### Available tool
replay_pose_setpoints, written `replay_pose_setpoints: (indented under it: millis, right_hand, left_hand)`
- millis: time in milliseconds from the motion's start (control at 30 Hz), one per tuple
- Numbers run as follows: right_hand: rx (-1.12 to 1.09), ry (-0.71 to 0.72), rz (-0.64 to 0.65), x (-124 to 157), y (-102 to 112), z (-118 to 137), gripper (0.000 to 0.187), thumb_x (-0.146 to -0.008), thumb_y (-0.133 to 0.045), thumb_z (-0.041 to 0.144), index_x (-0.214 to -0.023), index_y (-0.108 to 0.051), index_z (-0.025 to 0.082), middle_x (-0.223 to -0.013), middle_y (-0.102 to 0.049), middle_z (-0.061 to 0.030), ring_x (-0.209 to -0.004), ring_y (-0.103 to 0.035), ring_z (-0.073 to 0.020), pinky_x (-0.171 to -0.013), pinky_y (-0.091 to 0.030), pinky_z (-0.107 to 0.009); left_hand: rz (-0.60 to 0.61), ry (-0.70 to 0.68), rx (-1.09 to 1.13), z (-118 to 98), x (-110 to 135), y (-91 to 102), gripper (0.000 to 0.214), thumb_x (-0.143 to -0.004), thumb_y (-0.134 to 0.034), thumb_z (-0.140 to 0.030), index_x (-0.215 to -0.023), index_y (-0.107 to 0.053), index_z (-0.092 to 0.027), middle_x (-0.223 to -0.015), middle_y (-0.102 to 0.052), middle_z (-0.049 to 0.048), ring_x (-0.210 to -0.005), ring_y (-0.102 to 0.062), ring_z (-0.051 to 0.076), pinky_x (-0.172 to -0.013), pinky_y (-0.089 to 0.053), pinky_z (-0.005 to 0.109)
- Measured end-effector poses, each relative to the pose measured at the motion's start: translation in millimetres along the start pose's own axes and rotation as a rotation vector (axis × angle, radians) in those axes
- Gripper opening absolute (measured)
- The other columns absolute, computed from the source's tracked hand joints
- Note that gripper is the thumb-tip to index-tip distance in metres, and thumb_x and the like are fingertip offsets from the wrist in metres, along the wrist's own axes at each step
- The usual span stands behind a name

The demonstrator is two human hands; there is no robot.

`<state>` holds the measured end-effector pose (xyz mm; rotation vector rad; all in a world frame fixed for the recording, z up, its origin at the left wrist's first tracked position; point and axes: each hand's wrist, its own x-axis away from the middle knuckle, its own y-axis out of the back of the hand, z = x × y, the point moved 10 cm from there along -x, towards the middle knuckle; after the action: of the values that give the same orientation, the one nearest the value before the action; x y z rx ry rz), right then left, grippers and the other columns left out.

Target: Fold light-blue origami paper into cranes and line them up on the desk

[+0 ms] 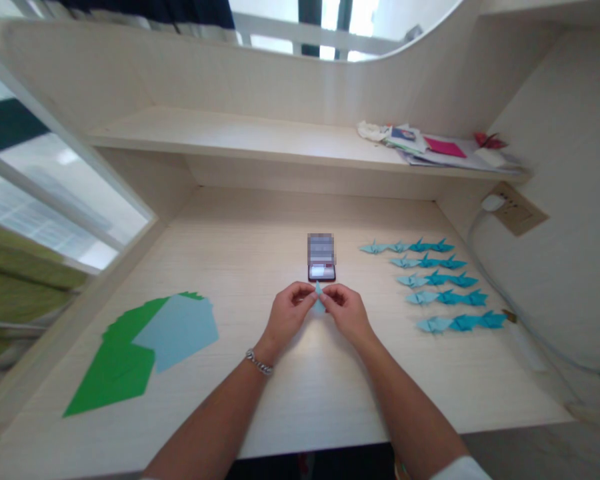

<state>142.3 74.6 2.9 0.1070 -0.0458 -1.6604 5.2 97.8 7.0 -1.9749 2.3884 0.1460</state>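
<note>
- The left hand (287,312) and the right hand (347,311) are meeting over the middle of the desk (290,407), fingertips pinching a small, partly folded light-blue paper (319,300) between them.
- The paper is sitting just in front of a phone (321,261).
- Folded blue paper cranes (437,283) are lying in rows towards the right edge.
- Green and blue paper sheets (145,347) are lying near the left edge.

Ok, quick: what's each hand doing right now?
Left hand: closed, pinching the left side of the small blue folded paper.
Right hand: closed, pinching the right side of the same paper.
</note>
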Motion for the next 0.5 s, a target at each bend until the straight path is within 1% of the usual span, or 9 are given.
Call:
replay_pose_setpoints:
  millis: [100,233,500]
  right_hand:
    - [0.025,0.012,0.024,2.6,-2.9,4.3,0.018,-0.075,-0.063,0.035,-0.079,-0.066,0.018,-0.073,-0.064,-0.0029,-0.066,-0.057,-0.0156,-0.062,-0.046,-0.026]
    - [0.006,0.014,0.051,4.6,-6.5,6.9,0.017,-0.074,-0.063,0.034,-0.077,-0.065,0.018,-0.073,-0.064,-0.0026,-0.067,-0.058,-0.0160,-0.064,-0.046,-0.027]
    - [-0.056,0.007,-0.015,2.8,-2.5,4.1,0.014,-0.071,-0.066,0.029,-0.080,-0.066,0.018,-0.076,-0.066,-0.0042,-0.069,-0.060,-0.0171,-0.066,-0.048,-0.029]
  left_hand:
    - [-0.038,0.006,0.000,-1.7,0.8,2.5,0.019,-0.072,-0.067,-0.032,-0.082,-0.066,-0.016,-0.080,-0.067,0.0048,-0.074,-0.061,0.016,-0.068,-0.048,0.027]
    - [-0.028,0.020,0.046,-2.4,0.9,2.4,0.020,-0.071,-0.067,-0.033,-0.080,-0.066,-0.015,-0.077,-0.067,0.0045,-0.071,-0.060,0.016,-0.067,-0.048,0.027]
    - [0.008,-0.006,0.056,-5.8,0.7,0.1,0.018,-0.072,-0.068,-0.031,-0.078,-0.065,-0.015,-0.073,-0.064,0.0033,-0.068,-0.057,0.015,-0.065,-0.046,0.025]
